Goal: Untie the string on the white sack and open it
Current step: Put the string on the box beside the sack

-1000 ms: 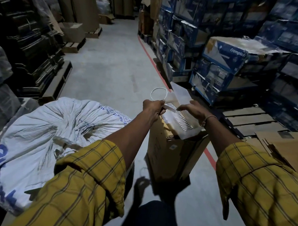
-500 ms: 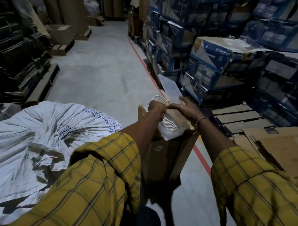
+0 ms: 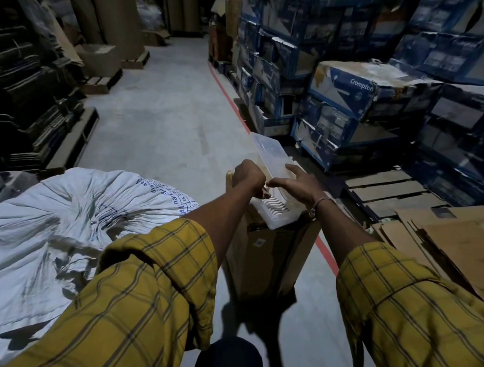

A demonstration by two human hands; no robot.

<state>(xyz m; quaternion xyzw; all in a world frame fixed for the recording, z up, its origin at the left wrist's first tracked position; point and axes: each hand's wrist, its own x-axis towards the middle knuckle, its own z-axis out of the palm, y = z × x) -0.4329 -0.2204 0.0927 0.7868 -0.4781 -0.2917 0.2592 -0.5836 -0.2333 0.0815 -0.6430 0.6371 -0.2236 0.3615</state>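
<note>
The white sack [image 3: 53, 230] lies at my left, its woven cloth gathered into folds toward the middle, with blue print along its edge. Neither hand touches it. My left hand [image 3: 248, 178] is a closed fist over a clear plastic case [image 3: 278, 215] that rests on top of an upright brown carton [image 3: 262, 256]. The white string loop that stuck out of this fist earlier is hidden now. My right hand [image 3: 299, 185] lies on the case at its raised lid [image 3: 270, 151], with its fingers spread and its thumb almost meeting the left fist.
Stacked blue cartons [image 3: 350, 88] line the right side behind a red floor line [image 3: 228, 96]. Wooden pallets [image 3: 387, 189] and flattened cardboard [image 3: 440, 242] lie at my right. Dark stacks [image 3: 31, 91] fill the left. A grey concrete aisle [image 3: 161, 110] runs ahead.
My left fist has come down onto the plastic case and the string loop above it is no longer seen. The view has shifted, so the sack sits lower and further left.
</note>
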